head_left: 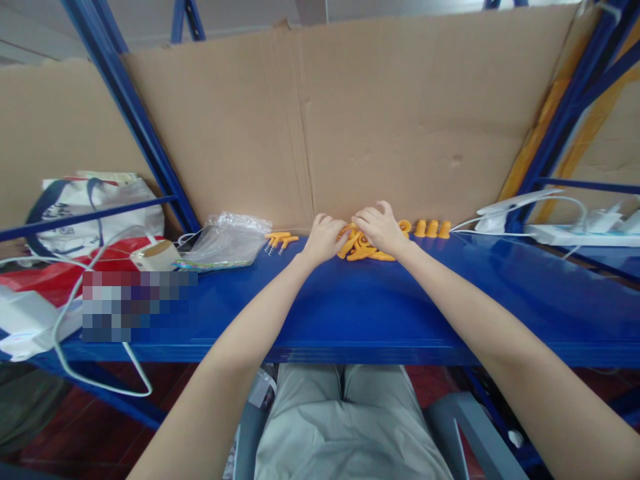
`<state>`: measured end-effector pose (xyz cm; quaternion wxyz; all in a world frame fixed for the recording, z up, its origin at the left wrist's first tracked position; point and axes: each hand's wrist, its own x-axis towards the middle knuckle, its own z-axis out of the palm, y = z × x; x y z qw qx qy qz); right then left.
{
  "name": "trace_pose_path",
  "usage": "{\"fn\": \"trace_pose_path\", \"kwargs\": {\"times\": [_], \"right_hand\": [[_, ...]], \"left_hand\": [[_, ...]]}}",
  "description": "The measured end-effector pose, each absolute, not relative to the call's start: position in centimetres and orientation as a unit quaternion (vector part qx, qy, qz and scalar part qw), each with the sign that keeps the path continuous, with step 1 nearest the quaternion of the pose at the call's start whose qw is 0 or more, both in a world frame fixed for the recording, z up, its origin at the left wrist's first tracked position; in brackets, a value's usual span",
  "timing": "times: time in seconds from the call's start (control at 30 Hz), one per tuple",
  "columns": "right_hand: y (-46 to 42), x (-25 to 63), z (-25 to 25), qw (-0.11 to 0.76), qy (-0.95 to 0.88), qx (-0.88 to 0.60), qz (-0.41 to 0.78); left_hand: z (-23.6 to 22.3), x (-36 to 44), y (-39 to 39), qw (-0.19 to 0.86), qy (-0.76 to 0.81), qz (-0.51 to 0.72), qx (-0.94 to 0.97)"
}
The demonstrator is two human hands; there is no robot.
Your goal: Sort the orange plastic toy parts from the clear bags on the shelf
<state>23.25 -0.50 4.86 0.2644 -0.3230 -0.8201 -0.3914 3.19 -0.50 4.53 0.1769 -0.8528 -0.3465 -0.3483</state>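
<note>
A small heap of orange plastic parts (365, 252), some ring-shaped and some long, lies on the blue shelf between my hands. My left hand (324, 240) is at the heap's left side, its bent fingers closed on an orange part whose shape is mostly hidden. From the right, my right hand (379, 229) reaches over the heap with curled fingers at an orange part; its fingertips are partly hidden. Left of my left hand lie several small corkscrew-like pieces (280, 240) with orange T-shaped handles and metal spirals. Several orange cups (433, 229) stand in a row beyond my right hand.
Clear plastic bags (227, 240) lie to the left on the blue shelf (370, 307). A white cable (63, 333) loops over its front edge. Cardboard (400, 120) stands behind, between blue posts. At right are a power strip (565, 235) and more cables.
</note>
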Motion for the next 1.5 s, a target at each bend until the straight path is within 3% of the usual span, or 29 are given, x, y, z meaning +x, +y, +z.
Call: {"fn": "trace_pose_path", "kwargs": {"times": [0.17, 0.37, 0.6, 0.97, 1.5], "right_hand": [[-0.5, 23.4, 5.0, 0.291, -0.816, -0.305, -0.396], [-0.3, 23.6, 5.0, 0.299, -0.814, -0.308, -0.392], [0.1, 23.4, 5.1, 0.308, -0.811, -0.308, -0.390], [-0.6, 23.6, 5.3, 0.258, -0.850, -0.297, -0.351], [-0.3, 23.6, 5.5, 0.261, -0.838, -0.317, -0.359]], "left_hand": [[4.7, 3.8, -0.5, 0.044, -0.376, -0.382, -0.843], [5.1, 4.0, -0.2, -0.270, -0.352, -0.409, -0.798], [5.7, 3.9, -0.8, -0.516, -0.295, -0.398, -0.698], [5.9, 3.3, -0.7, -0.526, -0.312, -0.394, -0.687], [6.1, 3.5, -0.9, -0.573, -0.297, -0.383, -0.661]]}}
